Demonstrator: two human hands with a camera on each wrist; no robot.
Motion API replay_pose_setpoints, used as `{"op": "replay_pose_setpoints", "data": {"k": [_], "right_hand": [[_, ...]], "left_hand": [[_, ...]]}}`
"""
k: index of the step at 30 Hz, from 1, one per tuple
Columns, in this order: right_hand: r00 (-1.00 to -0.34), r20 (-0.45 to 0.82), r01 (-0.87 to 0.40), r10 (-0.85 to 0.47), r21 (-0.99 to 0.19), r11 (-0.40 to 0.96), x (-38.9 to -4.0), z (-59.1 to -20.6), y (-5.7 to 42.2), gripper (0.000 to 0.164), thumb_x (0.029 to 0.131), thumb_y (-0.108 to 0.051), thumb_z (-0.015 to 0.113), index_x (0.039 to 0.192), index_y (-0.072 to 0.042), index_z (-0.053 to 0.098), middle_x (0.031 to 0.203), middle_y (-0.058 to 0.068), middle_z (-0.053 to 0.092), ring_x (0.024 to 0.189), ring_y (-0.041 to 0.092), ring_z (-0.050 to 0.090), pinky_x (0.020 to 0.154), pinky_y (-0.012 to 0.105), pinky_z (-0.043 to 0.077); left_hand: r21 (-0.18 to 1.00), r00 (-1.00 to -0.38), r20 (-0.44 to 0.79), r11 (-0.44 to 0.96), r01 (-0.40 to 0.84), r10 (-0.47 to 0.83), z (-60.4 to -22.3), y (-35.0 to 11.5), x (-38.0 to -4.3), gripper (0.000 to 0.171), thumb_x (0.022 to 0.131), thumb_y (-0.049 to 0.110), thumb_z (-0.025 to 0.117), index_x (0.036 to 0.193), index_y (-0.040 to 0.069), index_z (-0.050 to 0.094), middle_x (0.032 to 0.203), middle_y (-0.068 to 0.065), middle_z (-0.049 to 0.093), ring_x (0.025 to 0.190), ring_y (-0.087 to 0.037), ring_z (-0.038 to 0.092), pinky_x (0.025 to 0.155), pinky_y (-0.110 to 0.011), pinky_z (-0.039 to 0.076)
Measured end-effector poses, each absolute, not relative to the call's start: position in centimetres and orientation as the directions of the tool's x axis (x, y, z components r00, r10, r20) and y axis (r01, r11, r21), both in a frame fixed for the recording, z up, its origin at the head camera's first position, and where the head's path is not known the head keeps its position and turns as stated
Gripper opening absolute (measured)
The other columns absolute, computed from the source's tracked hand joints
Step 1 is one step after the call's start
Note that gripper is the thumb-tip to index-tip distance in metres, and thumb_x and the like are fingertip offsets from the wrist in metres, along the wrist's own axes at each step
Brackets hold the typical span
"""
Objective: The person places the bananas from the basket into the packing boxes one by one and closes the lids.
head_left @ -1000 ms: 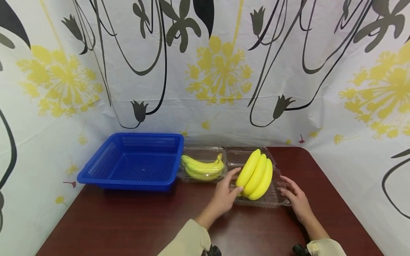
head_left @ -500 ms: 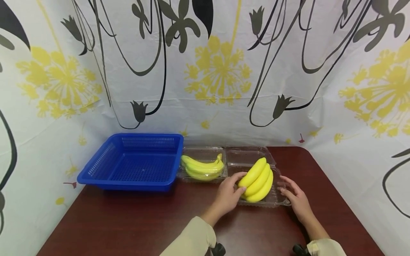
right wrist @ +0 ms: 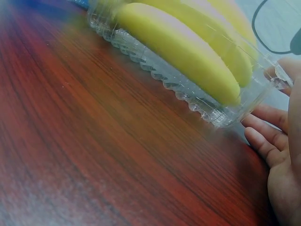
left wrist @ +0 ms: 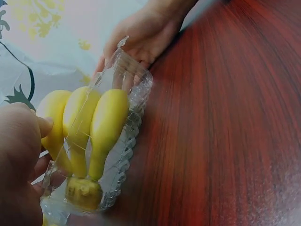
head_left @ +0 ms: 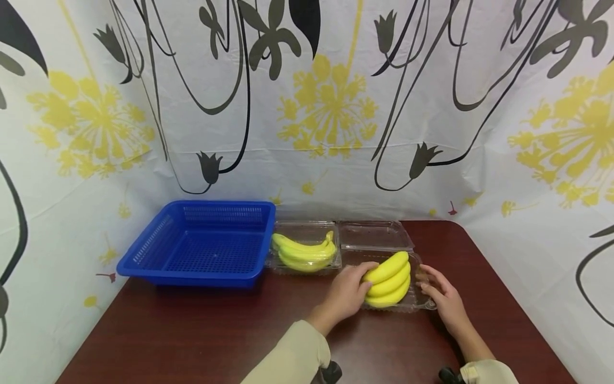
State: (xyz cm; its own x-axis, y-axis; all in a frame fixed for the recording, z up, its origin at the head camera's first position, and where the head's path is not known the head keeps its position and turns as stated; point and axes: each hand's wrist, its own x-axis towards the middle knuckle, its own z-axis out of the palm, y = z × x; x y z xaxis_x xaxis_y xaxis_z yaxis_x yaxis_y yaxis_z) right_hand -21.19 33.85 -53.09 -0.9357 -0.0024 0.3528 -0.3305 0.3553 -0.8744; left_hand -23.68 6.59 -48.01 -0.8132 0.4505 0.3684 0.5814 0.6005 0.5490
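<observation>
A bunch of three yellow bananas [head_left: 389, 281] sits within the base of an opened clear plastic clamshell container [head_left: 415, 297]. My left hand [head_left: 346, 293] grips the bunch at its left end, thumb on the near side. In the left wrist view the stem end of the bananas [left wrist: 109, 120] shows through the container wall, low in the base. My right hand [head_left: 447, 303] holds the container's right end; in the right wrist view its fingers [right wrist: 265, 141] lie against the outer wall by the clip.
Left of the open container is another clear clamshell [head_left: 338, 264] with a greenish-yellow banana bunch [head_left: 304, 253] inside. Beyond it stands a blue plastic basket [head_left: 206, 274]. The open lid [head_left: 374, 234] lies toward the patterned cloth [head_left: 331, 181] behind the dark red table [head_left: 192, 330].
My left hand has moved right and slightly nearer, turning the bananas from nearly upright toward level and lowering them into the container. My right hand has stayed at the container's right end.
</observation>
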Motion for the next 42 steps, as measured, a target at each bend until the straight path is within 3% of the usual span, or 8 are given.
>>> {"op": "replay_pose_setpoints", "data": {"k": [9, 21, 25, 30, 36, 42], "right_hand": [[-0.939, 0.343, -0.323, -0.003, -0.880, 0.348, -21.3, -53.3, 34.0, 0.044, 0.102, -0.011, 0.051, 0.144, -0.001, 0.042, 0.122, 0.030, 0.053, 0.102, 0.012, 0.062, 0.078, 0.020, 0.050], [-0.946, 0.325, -0.296, 0.015, -0.877, 0.380, -20.9, -53.2, 34.1, 0.044, 0.103, -0.014, 0.049, 0.144, -0.001, 0.041, 0.122, 0.026, 0.054, 0.101, 0.006, 0.060, 0.078, 0.019, 0.050], [-0.941, 0.338, -0.306, 0.019, -0.871, 0.385, -20.7, -53.0, 34.0, 0.044, 0.102, -0.012, 0.050, 0.144, 0.000, 0.042, 0.120, 0.022, 0.056, 0.101, 0.006, 0.060, 0.077, 0.018, 0.049], [-0.932, 0.362, -0.332, 0.012, -0.865, 0.375, -20.8, -52.8, 33.9, 0.044, 0.102, -0.009, 0.050, 0.143, 0.001, 0.041, 0.119, 0.018, 0.057, 0.101, 0.006, 0.060, 0.077, 0.018, 0.049], [-0.935, 0.354, -0.328, 0.008, -0.876, 0.354, -21.1, -53.0, 33.8, 0.044, 0.102, -0.009, 0.050, 0.144, 0.002, 0.041, 0.120, 0.023, 0.056, 0.101, 0.007, 0.060, 0.078, 0.018, 0.049], [-0.931, 0.364, -0.338, 0.010, -0.874, 0.348, -21.2, -53.1, 33.6, 0.044, 0.102, -0.008, 0.050, 0.143, 0.002, 0.041, 0.120, 0.020, 0.057, 0.101, 0.006, 0.060, 0.078, 0.018, 0.049]], "left_hand": [[0.542, -0.799, 0.425, 0.587, 0.601, 0.425, -48.3, 6.5, -23.5, 0.046, 0.093, 0.009, 0.064, 0.136, 0.023, 0.056, 0.129, 0.009, 0.060, 0.112, -0.011, 0.055, 0.095, -0.025, 0.043], [0.705, -0.833, 0.539, 0.474, 0.528, 0.126, -49.7, 4.5, -22.5, 0.038, 0.081, 0.001, 0.071, 0.116, 0.015, 0.068, 0.117, 0.001, 0.063, 0.114, -0.021, 0.053, 0.098, -0.041, 0.043], [0.785, -0.874, 0.479, 0.403, 0.471, 0.088, -50.4, 4.0, -22.1, 0.034, 0.082, 0.000, 0.072, 0.114, 0.010, 0.069, 0.115, -0.005, 0.063, 0.108, -0.024, 0.055, 0.091, -0.039, 0.047], [0.923, -0.939, 0.341, 0.174, 0.344, 0.047, -50.8, 3.8, -22.2, 0.039, 0.084, -0.003, 0.070, 0.122, 0.002, 0.062, 0.116, -0.009, 0.060, 0.101, -0.029, 0.059, 0.075, -0.028, 0.052], [0.975, -0.974, 0.222, 0.007, 0.223, 0.040, -51.3, 3.8, -22.5, 0.045, 0.084, -0.001, 0.071, 0.127, 0.000, 0.059, 0.121, -0.016, 0.060, 0.102, -0.034, 0.060, 0.075, -0.027, 0.053], [0.988, -0.982, 0.146, -0.062, 0.140, 0.118, -51.8, 3.4, -22.3, 0.057, 0.083, 0.005, 0.074, 0.136, 0.001, 0.052, 0.128, -0.018, 0.058, 0.111, -0.035, 0.056, 0.080, -0.028, 0.052]]}}
